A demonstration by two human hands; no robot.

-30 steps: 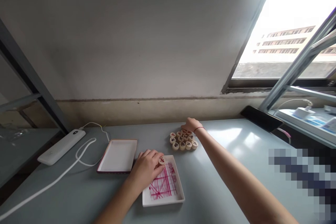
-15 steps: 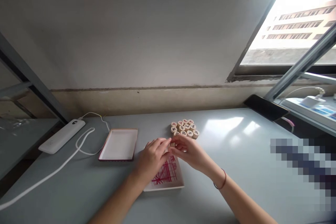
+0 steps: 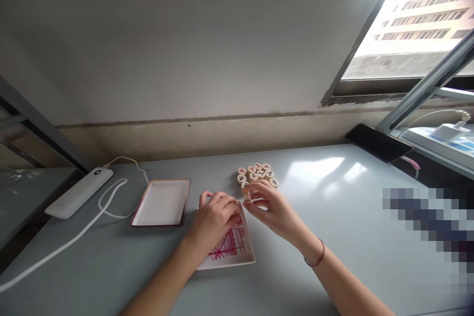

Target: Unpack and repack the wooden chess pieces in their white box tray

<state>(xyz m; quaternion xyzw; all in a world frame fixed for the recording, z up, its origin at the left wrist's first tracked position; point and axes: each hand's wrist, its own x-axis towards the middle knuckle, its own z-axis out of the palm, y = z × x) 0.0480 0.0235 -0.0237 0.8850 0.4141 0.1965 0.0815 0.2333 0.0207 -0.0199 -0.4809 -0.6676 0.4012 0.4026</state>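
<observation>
My right hand (image 3: 268, 203) pinches a round wooden Chinese chess piece (image 3: 248, 197) between thumb and fingers, just in front of a block of similar pieces (image 3: 260, 174). Those pieces lie side by side in rows, faces up, with red characters at the back and black ones nearer. Over the far left part of a shallow white box (image 3: 242, 262), my left hand (image 3: 217, 217) is bent with its fingers curled down. Its fingertips are hidden, so what they hold cannot be made out. Red printed lines show on the box's inside bottom.
An upturned box lid (image 3: 160, 203) lies to the left on the grey table (image 3: 314, 237). Farther left are a white power bank (image 3: 79, 193) and a white cable (image 3: 87, 231). At the back right a black phone (image 3: 378, 143) leans by a metal post.
My hands have parted. The right one has moved slightly right with a chess piece in its fingers, while the left one has dropped lower over the box. The camera view has shifted a little.
</observation>
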